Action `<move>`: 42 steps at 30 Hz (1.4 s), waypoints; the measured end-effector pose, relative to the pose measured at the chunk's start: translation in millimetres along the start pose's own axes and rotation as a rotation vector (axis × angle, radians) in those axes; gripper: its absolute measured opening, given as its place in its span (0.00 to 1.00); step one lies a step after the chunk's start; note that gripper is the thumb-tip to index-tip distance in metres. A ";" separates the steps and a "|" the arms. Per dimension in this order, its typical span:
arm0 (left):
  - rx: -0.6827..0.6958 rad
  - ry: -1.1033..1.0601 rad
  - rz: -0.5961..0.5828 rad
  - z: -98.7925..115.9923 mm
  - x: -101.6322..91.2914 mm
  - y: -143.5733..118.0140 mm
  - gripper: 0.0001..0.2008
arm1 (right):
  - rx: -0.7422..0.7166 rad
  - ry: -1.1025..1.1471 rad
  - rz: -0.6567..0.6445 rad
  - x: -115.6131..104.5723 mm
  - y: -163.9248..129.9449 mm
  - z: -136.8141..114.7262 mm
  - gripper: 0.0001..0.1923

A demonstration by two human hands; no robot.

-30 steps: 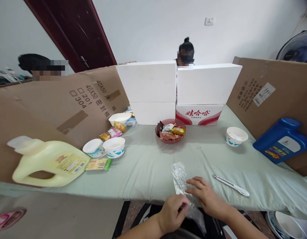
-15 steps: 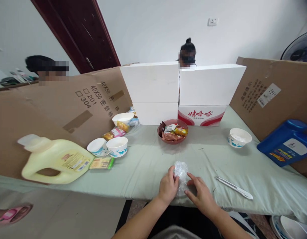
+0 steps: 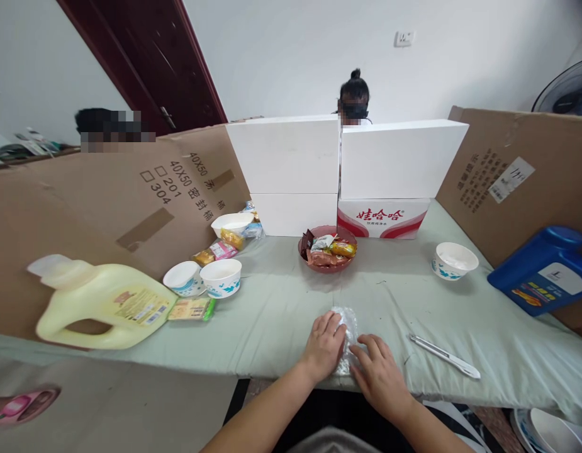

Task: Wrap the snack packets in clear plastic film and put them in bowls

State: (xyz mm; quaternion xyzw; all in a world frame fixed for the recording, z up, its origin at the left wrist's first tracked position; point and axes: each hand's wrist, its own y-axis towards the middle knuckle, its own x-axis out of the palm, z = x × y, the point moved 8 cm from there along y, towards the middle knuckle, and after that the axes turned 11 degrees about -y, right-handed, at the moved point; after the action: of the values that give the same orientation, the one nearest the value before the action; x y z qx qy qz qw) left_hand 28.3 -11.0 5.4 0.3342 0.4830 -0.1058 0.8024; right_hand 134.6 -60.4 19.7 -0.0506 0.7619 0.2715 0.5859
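Note:
A crumpled sheet of clear plastic that looks like bubble wrap [image 3: 350, 322] lies on the cloth near the table's front edge. My left hand [image 3: 323, 347] rests over its left side, palm down, with the fingers laid across it. At its right edge is my right hand [image 3: 383, 372], fingers loosely bent and apart, fingertips touching or very close to the plastic. The hands hide part of the sheet. A white-handled tool [image 3: 445, 356], perhaps tongs or a knife, lies to the right of my right hand.
Beyond my hands stands a reddish bowl [image 3: 327, 267] of wrapped snacks. White paper bowls [image 3: 221, 279] and a yellow jug [image 3: 97, 302] are at left; another paper bowl [image 3: 453, 261] and a blue bottle [image 3: 538, 270] at right. White boxes [image 3: 291, 157] and cardboard [image 3: 177, 189] border the table; two people sit behind.
My left hand has turned palm down and moved over the plastic sheet, which looks flatter. My right hand has shifted slightly and stays at the right edge. The person at left has moved right.

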 end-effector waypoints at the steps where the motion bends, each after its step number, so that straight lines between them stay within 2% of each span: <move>1: 0.055 -0.028 -0.052 2.6 2.4 2.3 0.11 | -0.056 -0.005 0.009 -3.0 -1.3 -5.2 0.16; 4: 0.108 -0.124 -0.186 1.8 6.5 8.2 0.13 | -0.197 0.044 -0.080 2.8 -8.8 -18.5 0.16; 7: 0.087 -0.177 -0.265 -5.9 5.1 12.3 0.15 | -0.185 0.063 -0.151 13.7 -16.3 -19.1 0.14; 11: 0.046 -0.190 -0.309 -19.1 1.5 14.6 0.22 | -0.169 0.036 -0.126 13.2 -16.1 -16.8 0.15; 14: 0.039 -0.192 -0.332 -22.8 1.3 14.6 0.25 | -0.211 -0.005 -0.078 6.3 -9.7 -19.5 0.22; 17: 0.055 -0.208 -0.288 -19.8 -3.3 15.1 0.24 | -0.253 -0.046 -0.040 7.5 -7.3 -25.3 0.24; 20: 0.075 -0.241 -0.206 -15.3 -10.1 14.0 0.15 | -0.238 -0.043 0.005 16.1 -13.8 -29.1 0.17; 23: 0.128 -0.283 -0.215 -8.8 -7.9 9.1 0.08 | -0.226 -0.007 0.058 19.9 -23.5 -32.0 0.13; 26: 0.151 -0.307 -0.219 -6.0 -4.1 4.8 0.08 | -0.254 0.064 0.082 11.0 -23.8 -34.8 0.10; 29: 0.135 -0.329 -0.201 -6.7 -3.6 3.6 0.10 | -0.294 0.149 0.056 -2.5 -10.4 -33.4 0.13; 32: 0.103 -0.371 -0.210 -8.3 -4.2 4.4 0.12 | -0.190 0.159 -0.050 1.7 12.1 -16.2 0.16; 35: 0.057 -0.410 -0.221 -11.8 -4.2 5.0 0.20 | 0.026 0.070 -0.152 21.6 31.1 11.2 0.14; 37: 0.034 -0.418 -0.213 -14.9 -3.8 4.7 0.26 | 0.150 0.009 -0.173 32.8 38.9 25.5 0.13; 42: 0.013 -0.470 -0.152 -19.6 -5.6 3.3 0.30 | 0.268 -0.069 -0.208 45.3 46.9 34.6 0.12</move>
State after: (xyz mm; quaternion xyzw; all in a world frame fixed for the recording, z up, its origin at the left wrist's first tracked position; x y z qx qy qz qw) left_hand 13.3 3.2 5.5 0.2682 0.3062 -0.2435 0.8804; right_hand 131.9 6.6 -11.2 -0.0413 0.7615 0.1067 0.6380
